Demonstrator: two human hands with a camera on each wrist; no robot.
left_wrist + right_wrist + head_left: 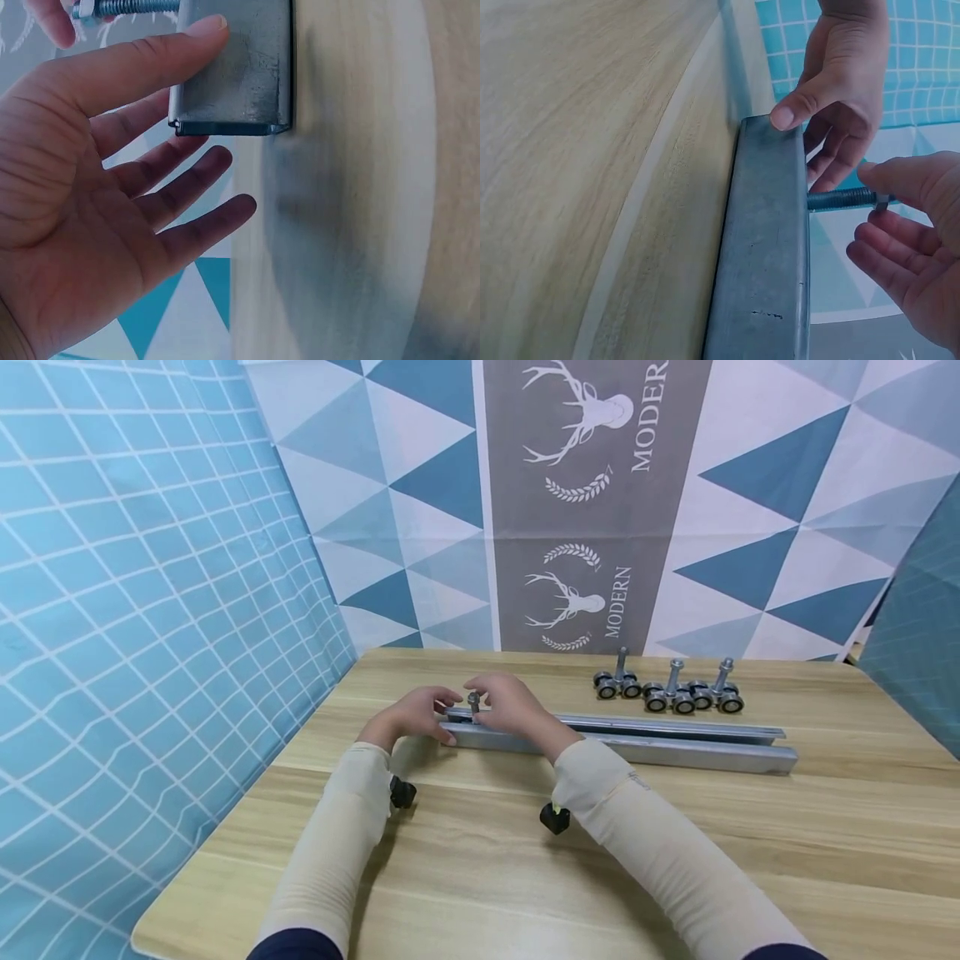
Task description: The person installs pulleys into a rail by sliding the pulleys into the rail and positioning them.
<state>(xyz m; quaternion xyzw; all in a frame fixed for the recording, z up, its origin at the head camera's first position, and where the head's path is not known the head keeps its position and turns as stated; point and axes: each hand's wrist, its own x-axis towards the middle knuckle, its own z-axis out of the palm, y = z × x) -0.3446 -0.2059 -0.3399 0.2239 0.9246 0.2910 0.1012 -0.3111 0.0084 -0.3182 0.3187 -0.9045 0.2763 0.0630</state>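
A galvanised metal rail lies across the table, its slot facing up. At its left end, my left hand grips it, the thumb on the near wall and the index finger behind; the other fingers are spread past the end in the left wrist view. A threaded bolt with a nut stands up out of the slot near that end. My right hand pinches the bolt's top around the nut between thumb and fingers. Whatever the bolt carries inside the rail is hidden.
Behind the rail, toward the back right, stand three wheeled rollers with upright bolts. The wooden table ends at a patterned cloth behind and a blue checked cloth on the left. Black wrist devices sit under both sleeves.
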